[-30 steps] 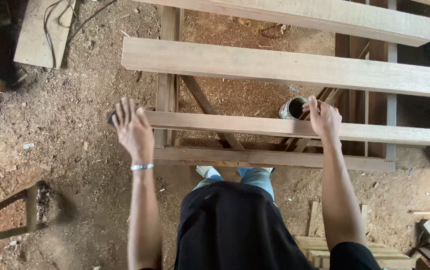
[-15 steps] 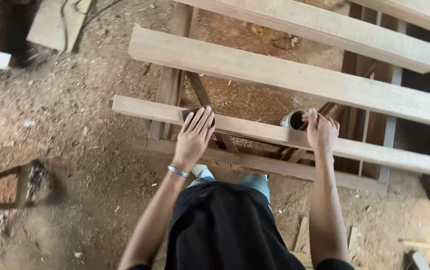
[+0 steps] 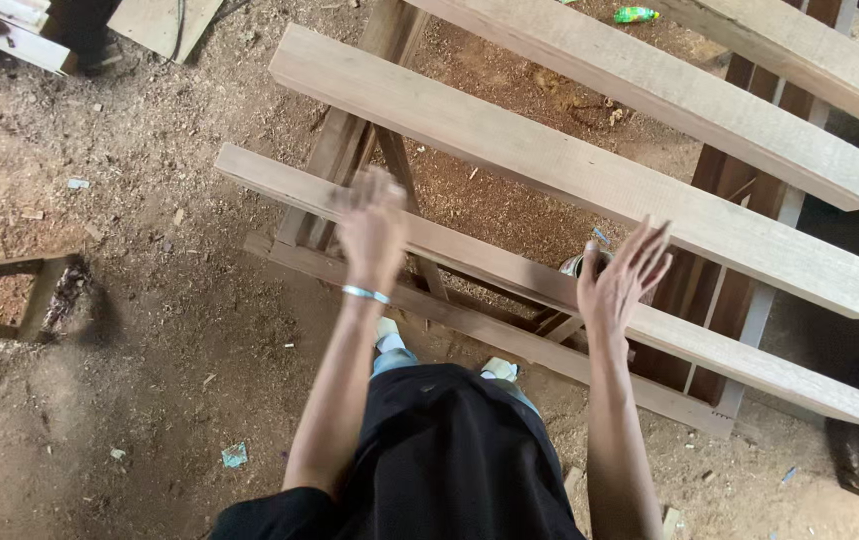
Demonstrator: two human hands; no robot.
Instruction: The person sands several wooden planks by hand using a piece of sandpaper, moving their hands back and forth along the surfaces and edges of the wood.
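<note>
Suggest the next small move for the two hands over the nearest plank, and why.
Probably lower both hands back onto the nearest plank to steady it. The left hand is blurred above the plank and the right hand is raised with fingers spread, holding nothing. The plank rests loose on the wooden trestle, and a small can stands just behind the right hand, so set down clear of it.
</note>
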